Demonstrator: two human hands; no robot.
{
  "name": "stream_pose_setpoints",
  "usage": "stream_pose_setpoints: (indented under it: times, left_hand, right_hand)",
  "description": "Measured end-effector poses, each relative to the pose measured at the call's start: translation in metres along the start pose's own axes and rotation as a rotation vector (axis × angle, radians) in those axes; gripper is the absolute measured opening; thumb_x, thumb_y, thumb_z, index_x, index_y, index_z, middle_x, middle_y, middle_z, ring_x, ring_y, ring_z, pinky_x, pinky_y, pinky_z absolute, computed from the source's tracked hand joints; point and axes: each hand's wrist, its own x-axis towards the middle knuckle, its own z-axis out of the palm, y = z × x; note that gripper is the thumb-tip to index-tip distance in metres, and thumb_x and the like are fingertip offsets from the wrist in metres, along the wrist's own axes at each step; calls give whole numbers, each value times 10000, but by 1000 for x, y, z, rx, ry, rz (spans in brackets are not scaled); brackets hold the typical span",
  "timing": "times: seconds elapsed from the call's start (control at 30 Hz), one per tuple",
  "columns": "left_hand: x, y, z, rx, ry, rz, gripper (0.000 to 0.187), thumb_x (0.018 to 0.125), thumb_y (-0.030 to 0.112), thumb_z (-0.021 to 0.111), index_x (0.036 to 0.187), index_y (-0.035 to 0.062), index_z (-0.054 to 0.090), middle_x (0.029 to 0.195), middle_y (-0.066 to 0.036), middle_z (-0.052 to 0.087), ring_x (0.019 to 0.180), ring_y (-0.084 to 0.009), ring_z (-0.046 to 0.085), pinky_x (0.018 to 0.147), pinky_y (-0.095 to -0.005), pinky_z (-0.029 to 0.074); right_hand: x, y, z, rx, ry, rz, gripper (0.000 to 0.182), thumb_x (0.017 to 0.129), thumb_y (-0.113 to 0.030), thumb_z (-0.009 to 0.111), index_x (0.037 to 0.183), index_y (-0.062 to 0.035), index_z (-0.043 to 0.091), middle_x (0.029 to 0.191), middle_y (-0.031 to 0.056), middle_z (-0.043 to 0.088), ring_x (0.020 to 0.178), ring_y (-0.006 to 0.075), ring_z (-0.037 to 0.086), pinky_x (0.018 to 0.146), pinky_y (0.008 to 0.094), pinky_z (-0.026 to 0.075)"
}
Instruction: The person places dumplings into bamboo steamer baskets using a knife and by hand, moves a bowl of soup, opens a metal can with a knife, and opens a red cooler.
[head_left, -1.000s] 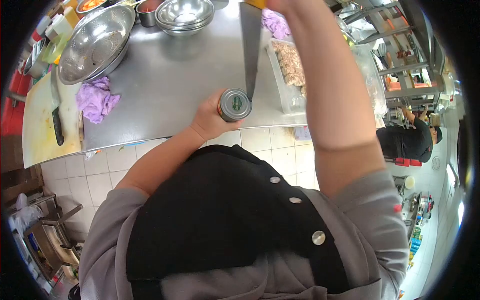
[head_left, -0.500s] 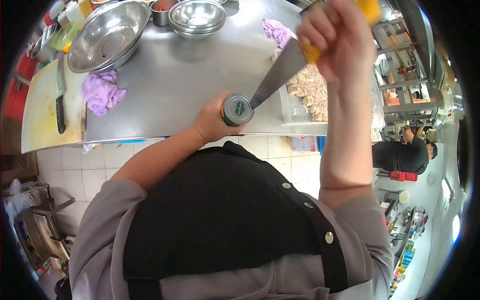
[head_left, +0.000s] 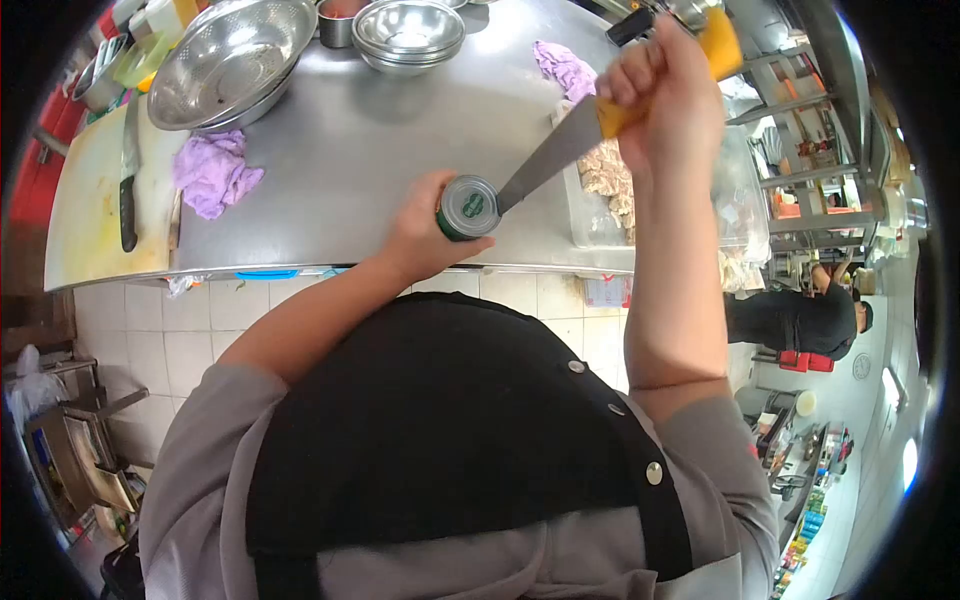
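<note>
My left hand [head_left: 422,232] is wrapped round a small tin can [head_left: 469,207] at the front edge of the steel table. The can stands with its silver lid up, a green mark in the lid's middle. Raised at the right, my right hand [head_left: 672,100] grips the yellow handle of a knife [head_left: 553,152] with a broad blade. That blade slants down to the left, its heel end high by my fist and its point right at the can's rim.
Left, a cutting board [head_left: 85,215] holds a black-handled knife [head_left: 128,190] beside a purple cloth [head_left: 213,175]. Behind are a colander [head_left: 235,65] and steel bowls [head_left: 408,35]. A clear tray [head_left: 600,225] of chopped food lies under my right arm; another person [head_left: 795,322] stands far right.
My right hand has come slightly down and left with the knife. The blade's point stays at the can's rim, and my left hand still holds the can. The whole view has shifted a little.
</note>
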Motion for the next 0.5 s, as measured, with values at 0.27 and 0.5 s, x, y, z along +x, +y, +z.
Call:
stream_pose_setpoints:
  times: [0.27,0.5]
  left_hand:
    - [6,8,10,47,-19,23,870,649,295,951,1336,-10,513,1158,-190,677,1042,-341,692,925,-420,550]
    - [13,17,4,36,-167,-8,848,658,289,944,1329,-12,521,1141,-188,691,1063,-345,692,935,-421,550]
  right_hand:
    - [-47,-18,2,-89,-176,-229,377,1018,-272,591,727,-124,400,615,-8,332,574,141,331,578,336,342]
    - [64,20,12,31,-452,330,425,1008,-317,590,659,-191,384,517,-27,363,420,140,342,451,306,332]
